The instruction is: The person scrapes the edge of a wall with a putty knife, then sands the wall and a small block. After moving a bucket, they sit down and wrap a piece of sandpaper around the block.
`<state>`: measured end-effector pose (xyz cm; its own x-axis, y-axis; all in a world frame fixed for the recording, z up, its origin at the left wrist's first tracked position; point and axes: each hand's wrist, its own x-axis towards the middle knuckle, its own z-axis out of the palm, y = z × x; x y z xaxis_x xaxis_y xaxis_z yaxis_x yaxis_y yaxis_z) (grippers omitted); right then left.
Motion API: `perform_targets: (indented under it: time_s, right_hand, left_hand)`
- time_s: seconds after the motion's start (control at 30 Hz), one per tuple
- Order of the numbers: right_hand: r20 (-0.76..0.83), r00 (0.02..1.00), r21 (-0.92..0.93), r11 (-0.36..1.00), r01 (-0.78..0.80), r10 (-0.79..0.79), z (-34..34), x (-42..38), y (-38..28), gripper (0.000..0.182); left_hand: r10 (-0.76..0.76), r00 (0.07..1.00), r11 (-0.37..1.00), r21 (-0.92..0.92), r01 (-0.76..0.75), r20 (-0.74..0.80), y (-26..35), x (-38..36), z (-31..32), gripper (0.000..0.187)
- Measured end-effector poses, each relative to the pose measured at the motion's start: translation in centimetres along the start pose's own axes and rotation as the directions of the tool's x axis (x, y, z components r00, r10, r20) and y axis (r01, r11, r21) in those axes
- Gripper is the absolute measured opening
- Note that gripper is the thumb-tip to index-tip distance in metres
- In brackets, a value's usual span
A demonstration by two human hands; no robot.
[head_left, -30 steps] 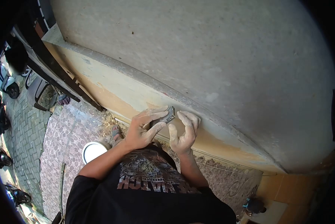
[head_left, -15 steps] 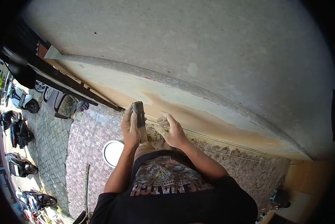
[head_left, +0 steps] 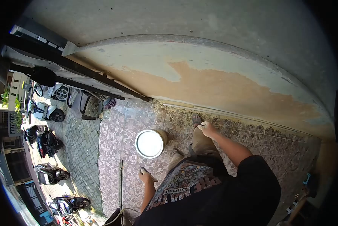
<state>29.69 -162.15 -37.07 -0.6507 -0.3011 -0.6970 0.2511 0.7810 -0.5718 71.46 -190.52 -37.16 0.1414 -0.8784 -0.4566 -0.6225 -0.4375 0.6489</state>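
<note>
Low on the left, my left hand (head_left: 146, 175) hangs over the patterned tiles with its fingers curled; what it holds, if anything, is too small to name. My right hand (head_left: 208, 129) is held out near my right foot (head_left: 196, 119), its fingers pressed together, and any contents are hidden. Between the hands and further left, a round bucket (head_left: 163, 137) with a bright white top (head_left: 149, 144) stands on the tiles. The dark block cannot be made out now.
A wall with patchy orange and pale paint (head_left: 221, 81) runs along the far side, topped by a grey ledge (head_left: 184, 38). A wicker chair (head_left: 82, 103) stands at the left, near parked motorbikes (head_left: 46, 141). A thin strip (head_left: 120, 182) lies on the tiles.
My hands have moved apart, the left down and the right outward. The dark block that was in my left hand is out of sight. The view has shifted, showing more floor.
</note>
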Motion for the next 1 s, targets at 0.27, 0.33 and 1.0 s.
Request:
perform_targets:
  time_s: [0.27,0.33,1.0]
  right_hand:
    - [0.219,0.95,-0.365,0.922,-0.131,0.221,18.8,0.5,2.0,0.075]
    - [0.349,0.907,-0.351,0.93,-0.107,0.236,24.5,1.5,2.1,0.082]
    - [0.358,0.899,0.01,0.962,-0.274,0.253,47.5,16.2,7.0,0.131]
  left_hand:
    - [-0.13,0.987,0.923,0.375,0.084,0.099,-12.8,-5.3,-19.2,0.048]
    - [-0.129,0.987,0.861,0.504,0.063,0.097,-12.8,-8.5,-23.3,0.048]
    - [-0.287,0.947,0.892,0.319,0.319,-0.143,-22.0,-18.0,-27.8,0.042]
